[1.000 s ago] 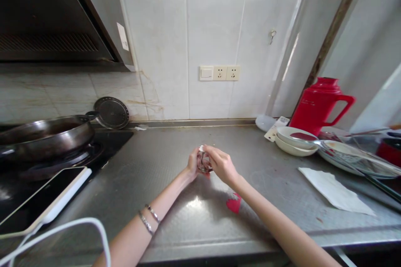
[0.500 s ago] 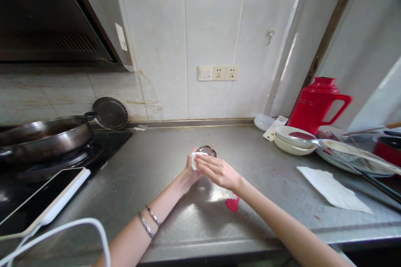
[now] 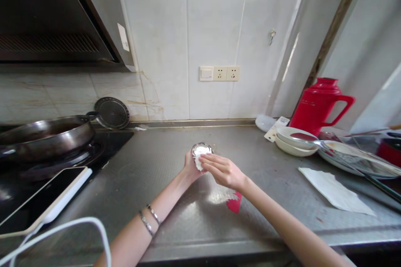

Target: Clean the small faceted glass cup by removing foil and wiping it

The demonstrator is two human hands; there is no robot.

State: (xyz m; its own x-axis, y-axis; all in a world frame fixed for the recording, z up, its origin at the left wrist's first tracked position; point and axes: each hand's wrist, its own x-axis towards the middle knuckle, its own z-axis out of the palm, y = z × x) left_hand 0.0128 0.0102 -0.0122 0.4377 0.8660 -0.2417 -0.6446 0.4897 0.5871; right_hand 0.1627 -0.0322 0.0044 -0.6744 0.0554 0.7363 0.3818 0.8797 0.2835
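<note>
My left hand (image 3: 191,166) is wrapped round a small round container with a shiny rim (image 3: 202,146), held above the middle of the metal counter. Whether it is glass or metal I cannot tell. Its opening faces up towards me. My right hand (image 3: 224,170) pinches a crumpled white tissue (image 3: 198,162) and presses it on the near side of the rim. Some of the container is hidden behind my fingers and the tissue. Below my right wrist lies a torn pink piece (image 3: 234,203) on the counter.
A pan (image 3: 46,135) sits on the stove at the left, with a phone (image 3: 40,202) and white cable near it. At the right are a red thermos (image 3: 315,106), stacked bowls (image 3: 296,147), plates with utensils and a flat white tissue (image 3: 335,192).
The container has tilted, so its rim and pale inside now face me. The tissue and both hands have shifted slightly to the right.
</note>
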